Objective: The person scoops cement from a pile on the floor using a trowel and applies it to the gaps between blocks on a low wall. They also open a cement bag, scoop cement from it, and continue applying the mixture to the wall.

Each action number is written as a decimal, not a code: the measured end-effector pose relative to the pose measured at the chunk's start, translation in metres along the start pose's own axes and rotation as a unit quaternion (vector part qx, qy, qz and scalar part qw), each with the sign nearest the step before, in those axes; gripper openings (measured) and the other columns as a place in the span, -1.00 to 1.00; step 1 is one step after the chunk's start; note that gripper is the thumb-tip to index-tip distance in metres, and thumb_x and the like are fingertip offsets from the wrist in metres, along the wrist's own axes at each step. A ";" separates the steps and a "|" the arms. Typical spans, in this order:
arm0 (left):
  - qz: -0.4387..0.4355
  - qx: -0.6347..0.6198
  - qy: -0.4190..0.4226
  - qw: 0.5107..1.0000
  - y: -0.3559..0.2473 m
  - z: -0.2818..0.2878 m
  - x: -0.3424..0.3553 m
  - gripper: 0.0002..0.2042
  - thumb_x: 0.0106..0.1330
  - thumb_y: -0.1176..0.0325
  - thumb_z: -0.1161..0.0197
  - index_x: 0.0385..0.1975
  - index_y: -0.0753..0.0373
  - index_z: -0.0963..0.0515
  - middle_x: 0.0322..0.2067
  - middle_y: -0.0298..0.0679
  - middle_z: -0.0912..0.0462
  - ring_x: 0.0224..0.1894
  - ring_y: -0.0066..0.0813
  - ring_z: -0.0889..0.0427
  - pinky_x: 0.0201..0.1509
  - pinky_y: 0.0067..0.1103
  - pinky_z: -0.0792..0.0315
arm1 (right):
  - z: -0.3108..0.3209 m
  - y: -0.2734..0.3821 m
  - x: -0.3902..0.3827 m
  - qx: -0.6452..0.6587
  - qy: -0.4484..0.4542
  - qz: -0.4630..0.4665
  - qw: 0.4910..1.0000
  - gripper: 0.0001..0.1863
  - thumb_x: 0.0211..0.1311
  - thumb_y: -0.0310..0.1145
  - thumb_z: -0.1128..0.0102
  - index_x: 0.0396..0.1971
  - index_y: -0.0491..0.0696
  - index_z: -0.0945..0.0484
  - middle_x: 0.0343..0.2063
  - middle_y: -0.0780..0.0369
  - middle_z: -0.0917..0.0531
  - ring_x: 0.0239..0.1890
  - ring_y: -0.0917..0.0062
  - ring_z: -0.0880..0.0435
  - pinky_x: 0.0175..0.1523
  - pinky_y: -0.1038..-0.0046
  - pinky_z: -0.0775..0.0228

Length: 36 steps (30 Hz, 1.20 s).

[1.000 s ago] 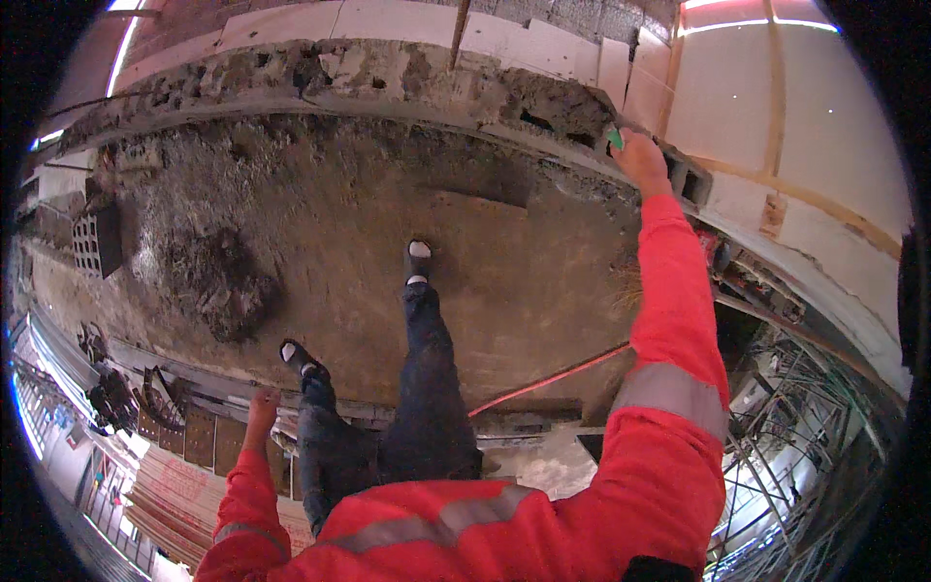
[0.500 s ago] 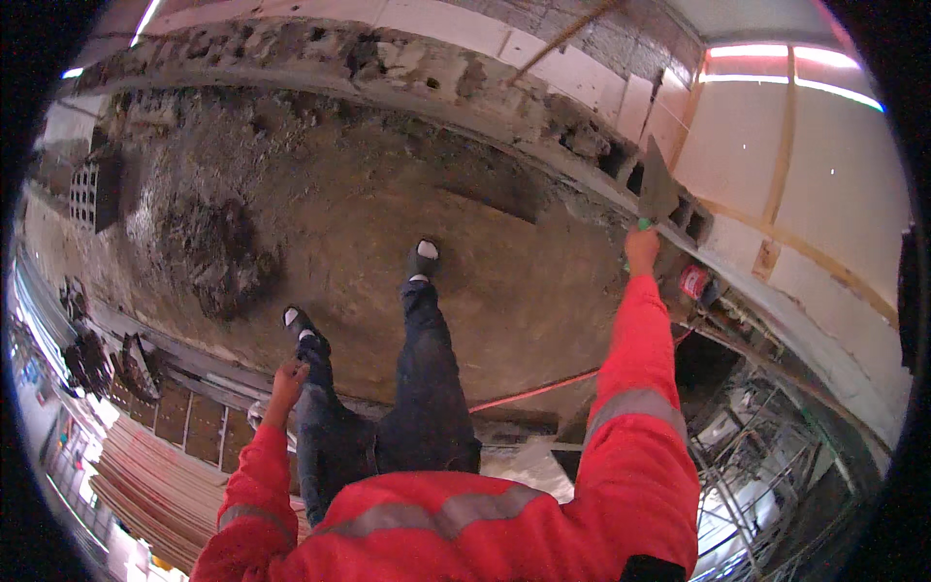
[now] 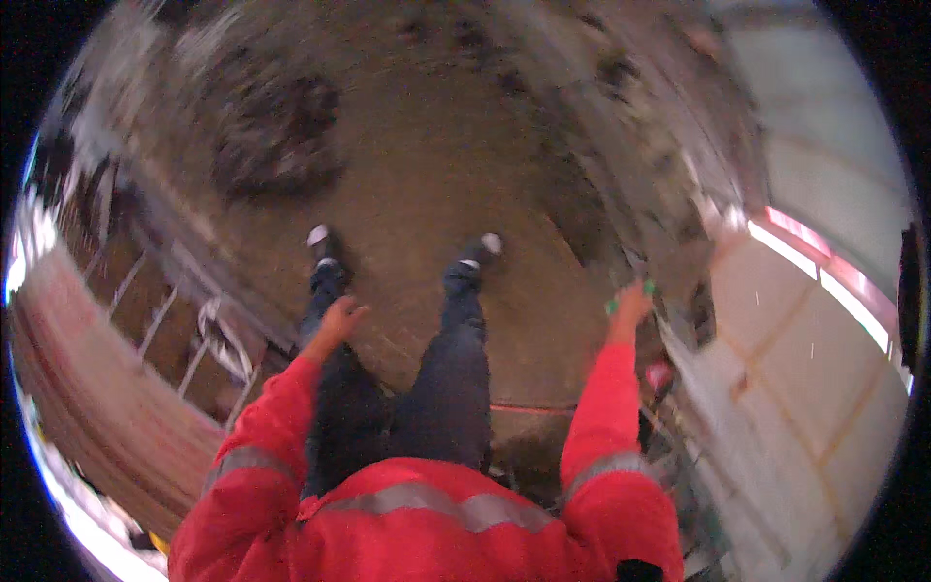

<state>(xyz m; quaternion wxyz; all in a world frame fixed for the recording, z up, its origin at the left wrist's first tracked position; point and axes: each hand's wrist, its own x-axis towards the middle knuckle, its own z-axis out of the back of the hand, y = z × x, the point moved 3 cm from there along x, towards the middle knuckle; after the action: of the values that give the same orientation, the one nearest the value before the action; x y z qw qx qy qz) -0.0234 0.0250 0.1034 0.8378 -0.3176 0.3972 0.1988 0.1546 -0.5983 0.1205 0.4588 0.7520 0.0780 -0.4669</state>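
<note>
My right hand (image 3: 630, 306) is closed around the green handle (image 3: 648, 289) of a trowel, held out to my right near the rough block ledge (image 3: 613, 80); the blade is blurred. My left hand (image 3: 339, 316) hangs in front of my left thigh, its fingers too smeared to tell their shape. My feet in dark sandals (image 3: 325, 250) and white socks stand on a muddy, wet-looking floor (image 3: 407, 175). A dark heap of what looks like mortar (image 3: 276, 136) lies ahead of my left foot.
A small red container (image 3: 658, 376) sits beside my right forearm. Pale wall panels (image 3: 805, 359) run along the right. Stacked boards (image 3: 112, 359) and metal bars (image 3: 155, 320) are at the left. A thin red line (image 3: 531, 410) crosses the floor by my legs.
The view has swung round, so the ledge now runs down the right. My right hand has come lower and closer with the trowel. My left hand has risen and moved inward.
</note>
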 end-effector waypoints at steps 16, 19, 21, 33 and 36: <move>-0.057 -0.277 0.237 0.930 0.108 -0.053 0.080 -0.67 0.15 0.10 -0.13 -0.23 0.20 -0.54 -0.21 -0.04 -0.57 -0.13 -0.05 -0.54 -0.10 -0.24 -0.44 | -0.432 -0.676 0.126 -0.667 0.060 0.017 0.743 -0.65 0.02 -0.15 -0.21 -0.54 -0.19 -0.47 -0.70 0.17 -0.51 -0.68 0.41 -0.52 -0.54 0.34 -0.39; -0.140 -0.420 0.025 0.896 0.111 -0.024 0.063 -0.62 0.15 0.07 -0.12 -0.16 0.21 -0.51 -0.17 -0.04 -0.58 -0.11 -0.06 -0.55 -0.08 -0.26 -0.45 | -0.461 -0.765 0.084 -0.552 0.096 -0.072 0.825 -0.77 0.03 -0.28 -0.21 -0.55 -0.11 -0.42 -0.70 0.25 -0.46 -0.71 0.45 -0.45 -0.60 0.37 -0.30; -0.171 -0.488 -0.074 0.853 0.120 -0.011 0.047 -0.60 0.16 0.06 -0.12 -0.13 0.21 -0.50 -0.17 -0.04 -0.58 -0.12 -0.06 -0.56 -0.08 -0.27 -0.45 | -0.496 -0.814 0.056 -0.438 0.073 -0.160 0.881 -0.82 0.06 -0.33 -0.18 -0.51 -0.10 -0.41 -0.70 0.26 -0.43 -0.73 0.47 -0.41 -0.63 0.38 -0.25; -0.172 -0.512 0.049 0.840 0.115 0.007 0.036 -0.59 0.16 0.05 -0.11 -0.10 0.19 -0.49 -0.19 -0.04 -0.59 -0.15 -0.05 -0.57 -0.10 -0.26 -0.46 | -0.589 -0.859 0.003 -0.293 0.051 -0.134 0.945 -0.85 0.08 -0.40 -0.10 -0.51 -0.14 -0.35 -0.74 0.25 -0.40 -0.77 0.47 -0.37 -0.68 0.36 -0.23; -0.173 -0.493 0.057 0.851 0.121 -0.010 0.031 -0.59 0.16 0.05 -0.11 -0.10 0.19 -0.48 -0.19 -0.04 -0.59 -0.16 -0.04 -0.57 -0.10 -0.26 -0.46 | -0.582 -0.845 0.019 -0.238 0.169 -0.163 0.942 -0.83 0.09 -0.39 -0.14 -0.52 -0.09 -0.33 -0.73 0.30 -0.39 -0.77 0.56 -0.36 -0.69 0.45 -0.21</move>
<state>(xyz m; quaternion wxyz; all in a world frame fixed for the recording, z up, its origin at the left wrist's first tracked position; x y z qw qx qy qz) -0.0813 0.1078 0.0287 0.5676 -0.7635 0.2329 0.2016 0.0711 0.3185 -0.3320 0.5219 0.6657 0.3848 -0.3694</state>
